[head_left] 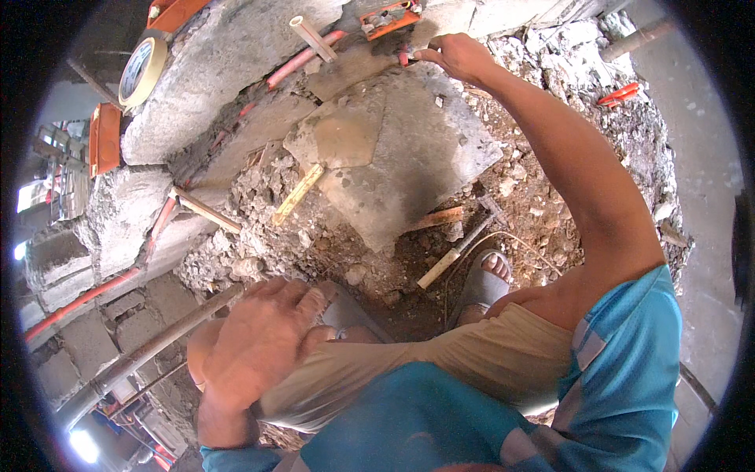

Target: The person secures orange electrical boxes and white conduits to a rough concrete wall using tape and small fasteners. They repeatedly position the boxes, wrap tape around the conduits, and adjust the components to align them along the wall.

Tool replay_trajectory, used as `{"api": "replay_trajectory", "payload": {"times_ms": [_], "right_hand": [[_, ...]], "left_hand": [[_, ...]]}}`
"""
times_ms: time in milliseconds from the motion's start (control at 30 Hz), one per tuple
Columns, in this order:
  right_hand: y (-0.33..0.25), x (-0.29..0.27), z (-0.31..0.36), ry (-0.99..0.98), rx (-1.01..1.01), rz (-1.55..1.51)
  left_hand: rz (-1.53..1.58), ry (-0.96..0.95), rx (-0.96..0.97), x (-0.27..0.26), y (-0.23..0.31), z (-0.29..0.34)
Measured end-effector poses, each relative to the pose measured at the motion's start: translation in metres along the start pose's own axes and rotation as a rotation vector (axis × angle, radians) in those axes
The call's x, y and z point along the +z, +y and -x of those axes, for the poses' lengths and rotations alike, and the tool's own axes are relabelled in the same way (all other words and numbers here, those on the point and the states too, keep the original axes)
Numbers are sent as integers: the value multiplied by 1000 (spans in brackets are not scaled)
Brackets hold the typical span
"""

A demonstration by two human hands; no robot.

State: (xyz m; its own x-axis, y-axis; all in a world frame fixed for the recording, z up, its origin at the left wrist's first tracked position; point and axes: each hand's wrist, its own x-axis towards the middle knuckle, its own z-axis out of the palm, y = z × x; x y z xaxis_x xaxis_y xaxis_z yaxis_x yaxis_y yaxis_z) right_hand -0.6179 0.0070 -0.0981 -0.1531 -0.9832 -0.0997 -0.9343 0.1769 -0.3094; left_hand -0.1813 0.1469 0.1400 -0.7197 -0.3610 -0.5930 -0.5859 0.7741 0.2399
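Observation:
My right hand [460, 59] reaches far forward to the wall base, its thumb and fingertips pinched at a short red piece [404, 59] that looks like a pipe end. Beside it, a pale tube [312, 39] leans across a pinkish-red pipe [295, 67] in a groove of the broken concrete. My left hand [267, 334] rests loosely over my left knee, palm down, holding nothing, its fingers partly spread. A hammer [452, 252] with a pale handle grip lies on the dirt before my feet. A yellow strip [299, 194], perhaps a folding rule, lies on the rubble.
A broken concrete slab [425, 149] lies ahead amid loose rubble. Orange boxes [104, 139] are set along the wall, with a tape roll [143, 72] on the ledge. Orange-handled pliers [619, 95] lie right. A metal pole [149, 350] runs beside my left knee.

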Motion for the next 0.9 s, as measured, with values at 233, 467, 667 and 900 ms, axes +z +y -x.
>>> {"api": "replay_trajectory", "payload": {"times_ms": [233,467,667,900], "right_hand": [[1,-7,-23,180,66,100],[-10,-8,-38,234,137,102],[-7,2,-46,301,126,137],[-16,-3,-42,325,90,31]], "left_hand": [[-25,-1,-14,0,-8,2],[46,29,-4,-3,-6,4],[44,-11,-13,-3,-12,0],[6,9,-9,5,-13,-2]]}}
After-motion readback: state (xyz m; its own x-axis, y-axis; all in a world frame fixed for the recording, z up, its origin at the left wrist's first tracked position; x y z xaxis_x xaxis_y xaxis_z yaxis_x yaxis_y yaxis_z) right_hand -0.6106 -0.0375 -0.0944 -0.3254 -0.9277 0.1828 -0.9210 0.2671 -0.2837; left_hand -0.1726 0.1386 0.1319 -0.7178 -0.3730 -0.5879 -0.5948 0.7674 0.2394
